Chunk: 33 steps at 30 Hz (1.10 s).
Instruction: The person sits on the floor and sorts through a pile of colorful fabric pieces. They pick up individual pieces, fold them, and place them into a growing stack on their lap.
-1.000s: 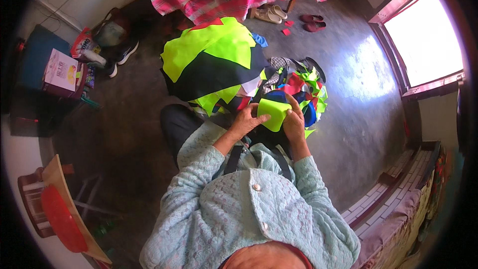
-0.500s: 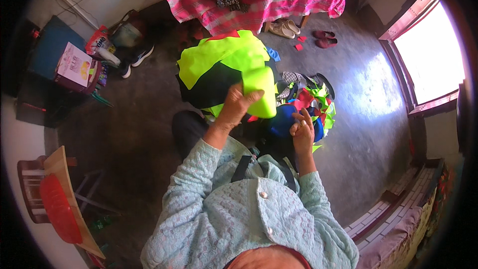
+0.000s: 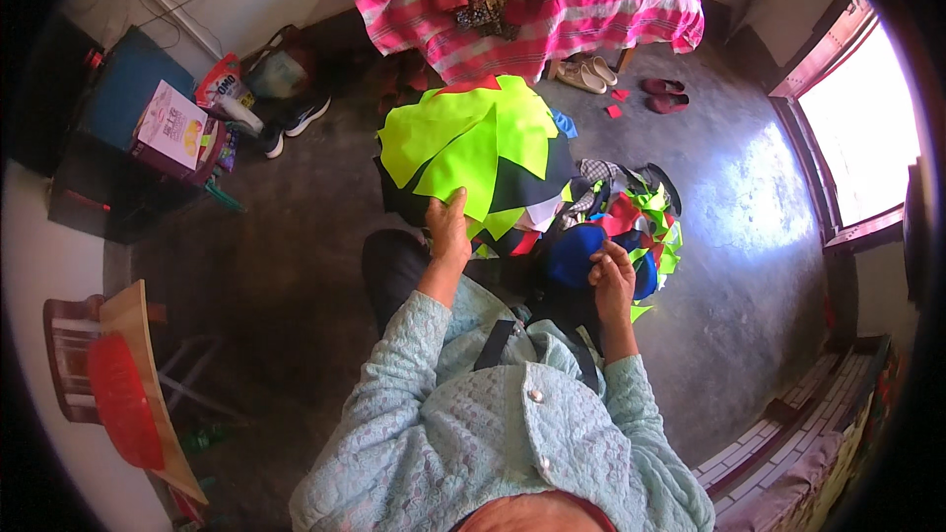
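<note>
My left hand (image 3: 449, 232) grips the near edge of a neon yellow-green fabric piece (image 3: 468, 172), thumb on top. The piece lies over a wide heap of similar fabric, where more neon pieces (image 3: 409, 138) are spread over black fabric (image 3: 404, 203). My right hand (image 3: 613, 281) is closed, fingers curled toward the thumb; whatever it may hold is too small to make out. Just left of it is a rounded blue item (image 3: 574, 256), seemingly of cloth.
Mixed fabric scraps (image 3: 655, 222) lie right of the heap. Behind stands a bed or table with a pink checked cloth (image 3: 591, 10), with pale shoes (image 3: 583, 75) and dark red shoes (image 3: 665, 96) nearby. A wooden chair (image 3: 74, 360) is at left.
The neon piece, held raised and bent before, now lies flat on the heap under my left hand. My right hand's fingers have curled in more. The whole view has shifted slightly.
</note>
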Each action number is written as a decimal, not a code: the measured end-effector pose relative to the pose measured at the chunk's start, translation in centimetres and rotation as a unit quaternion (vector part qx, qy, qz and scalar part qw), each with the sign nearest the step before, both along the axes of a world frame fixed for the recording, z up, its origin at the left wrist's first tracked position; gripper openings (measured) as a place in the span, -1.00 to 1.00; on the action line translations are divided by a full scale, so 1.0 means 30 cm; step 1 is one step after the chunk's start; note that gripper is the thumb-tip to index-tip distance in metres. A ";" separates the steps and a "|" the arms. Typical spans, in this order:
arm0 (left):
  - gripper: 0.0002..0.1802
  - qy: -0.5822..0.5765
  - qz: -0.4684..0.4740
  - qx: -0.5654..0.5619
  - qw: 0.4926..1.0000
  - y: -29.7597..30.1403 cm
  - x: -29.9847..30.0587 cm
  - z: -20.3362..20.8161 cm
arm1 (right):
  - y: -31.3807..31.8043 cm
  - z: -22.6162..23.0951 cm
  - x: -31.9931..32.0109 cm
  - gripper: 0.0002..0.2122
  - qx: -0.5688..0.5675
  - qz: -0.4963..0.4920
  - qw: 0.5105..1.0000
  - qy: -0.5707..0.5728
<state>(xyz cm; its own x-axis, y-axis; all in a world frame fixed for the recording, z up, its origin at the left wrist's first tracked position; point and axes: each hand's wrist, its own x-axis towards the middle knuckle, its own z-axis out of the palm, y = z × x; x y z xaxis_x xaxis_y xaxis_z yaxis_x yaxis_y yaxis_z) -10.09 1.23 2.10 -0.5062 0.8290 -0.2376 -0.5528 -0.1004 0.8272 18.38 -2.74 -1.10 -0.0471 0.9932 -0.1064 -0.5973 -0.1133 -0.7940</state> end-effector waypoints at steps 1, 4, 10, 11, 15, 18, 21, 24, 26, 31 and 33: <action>-0.57 0.006 -0.004 -0.005 1.000 -0.002 0.003 -0.003 | 0.000 -0.003 0.001 -0.78 0.001 -0.001 1.000 0.001; -0.65 -0.005 -0.036 -0.010 0.999 -0.016 0.016 0.009 | 0.003 -0.003 0.000 -0.79 0.005 -0.003 1.000 0.001; -0.67 0.002 -0.148 -0.069 0.987 -0.094 0.025 -0.017 | 0.006 -0.002 0.010 -0.81 0.013 0.003 1.000 0.011; -0.68 0.001 -0.164 -0.092 0.982 -0.113 0.033 -0.029 | 0.003 -0.003 0.011 -0.81 0.012 0.002 1.000 0.014; -0.73 0.006 -0.214 -0.156 0.964 -0.180 0.092 -0.039 | -0.006 -0.011 0.031 -0.79 -0.008 -0.017 0.999 0.035; -0.77 0.058 -0.252 -0.134 0.957 -0.198 0.113 -0.025 | -0.003 -0.016 0.029 -0.77 -0.032 -0.015 0.998 0.054; -0.83 0.245 -0.237 -0.046 0.939 -0.133 0.105 0.073 | 0.003 -0.018 0.021 -0.77 -0.024 -0.007 0.995 0.094; -0.85 0.607 -0.110 0.014 0.787 0.005 0.086 0.193 | -0.003 -0.022 0.036 -0.78 -0.019 -0.022 0.992 0.120; -0.80 0.747 -0.024 0.109 0.656 0.127 0.056 0.215 | -0.005 -0.023 0.048 -0.78 -0.006 -0.022 0.988 0.150; -0.48 0.882 -0.046 -0.023 0.468 0.342 0.010 0.068 | -0.004 -0.046 0.115 -0.75 -0.025 -0.035 0.951 0.307; -0.43 0.892 -0.062 -0.049 0.445 0.376 0.021 0.026 | -0.019 -0.095 0.181 -0.72 -0.036 -0.056 0.942 0.328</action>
<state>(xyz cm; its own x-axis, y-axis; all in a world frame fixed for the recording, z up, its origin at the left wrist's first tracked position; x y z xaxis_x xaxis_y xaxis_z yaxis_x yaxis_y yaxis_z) -9.45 12.51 2.89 0.0866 0.9068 0.4126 0.9962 -0.0755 -0.0431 23.80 -3.32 -3.96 -0.0223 0.9871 -0.1583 -0.9682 -0.0607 -0.2427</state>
